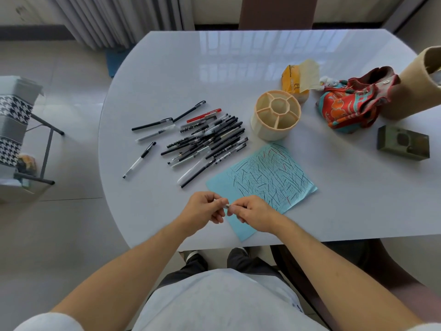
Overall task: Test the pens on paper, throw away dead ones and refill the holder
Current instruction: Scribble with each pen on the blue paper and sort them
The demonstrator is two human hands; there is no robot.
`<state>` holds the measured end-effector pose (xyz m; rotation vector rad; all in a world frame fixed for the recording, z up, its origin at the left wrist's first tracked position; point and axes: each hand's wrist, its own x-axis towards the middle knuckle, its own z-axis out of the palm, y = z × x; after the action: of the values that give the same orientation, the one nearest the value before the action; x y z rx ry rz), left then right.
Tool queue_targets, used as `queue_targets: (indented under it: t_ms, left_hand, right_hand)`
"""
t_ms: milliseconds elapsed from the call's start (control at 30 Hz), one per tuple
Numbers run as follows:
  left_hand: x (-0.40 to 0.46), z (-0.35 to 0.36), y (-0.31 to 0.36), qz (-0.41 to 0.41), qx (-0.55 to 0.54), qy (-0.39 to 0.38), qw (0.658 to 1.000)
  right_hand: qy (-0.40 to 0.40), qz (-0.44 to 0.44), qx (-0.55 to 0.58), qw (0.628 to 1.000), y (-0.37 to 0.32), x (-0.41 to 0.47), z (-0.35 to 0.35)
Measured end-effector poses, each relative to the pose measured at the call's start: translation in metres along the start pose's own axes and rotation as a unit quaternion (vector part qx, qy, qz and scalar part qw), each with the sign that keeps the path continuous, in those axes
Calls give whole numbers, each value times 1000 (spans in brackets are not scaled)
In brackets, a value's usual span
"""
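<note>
— So where do we stand?
— We pinch 1 slim pen (228,205) between left hand (207,207) and right hand (254,213), just above the scribbled blue paper sheet (267,177); likely uncapping it.
— Next?
— We scribble, then judge. The round cream compartmented holder (276,115) looks empty, beside the heap of dark pens (207,139) on our glossy white table (191,68); tiled floor around.

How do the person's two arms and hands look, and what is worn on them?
Both forearms are bare from the wrist up to near the elbow. White sleeves, pushed or rolled up, show at the bottom corners of the picture. The left hand and the right hand wear no gloves. No watch, bracelet or ring is visible on either wrist or on the fingers.
</note>
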<state>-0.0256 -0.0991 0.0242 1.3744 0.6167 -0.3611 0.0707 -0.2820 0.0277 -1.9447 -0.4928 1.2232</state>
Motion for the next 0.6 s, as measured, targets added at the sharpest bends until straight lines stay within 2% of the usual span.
queue_targets:
  t_ms: [100, 167, 300, 367, 467, 533, 600]
  left_hand:
    - [-1, 9, 1, 7, -9, 4, 1000]
    - [-3, 2, 1, 18, -27, 39, 999]
    - [-7, -70, 2, 31, -47, 170, 984]
    - [-8, -90, -2, 21, 16, 159, 987]
    - [2, -71, -15, 2, 156, 114, 981]
    - [10, -51, -22, -2, 267, 77, 961]
    - [15, -32, -27, 2, 390, 43, 920]
  right_hand:
    - [-45, 14, 29, 998, -3, 0, -10]
    - [-68, 37, 57, 995, 4, -4, -23]
    - [5, 80, 130, 988, 42, -29, -71]
    - [48, 82, 168, 981, 45, -30, -77]
    - [107, 53, 181, 976, 24, -9, -57]
    - [118, 36, 264, 957, 10, 6, -44]
    - [92, 32, 411, 907, 0, 17, -35]
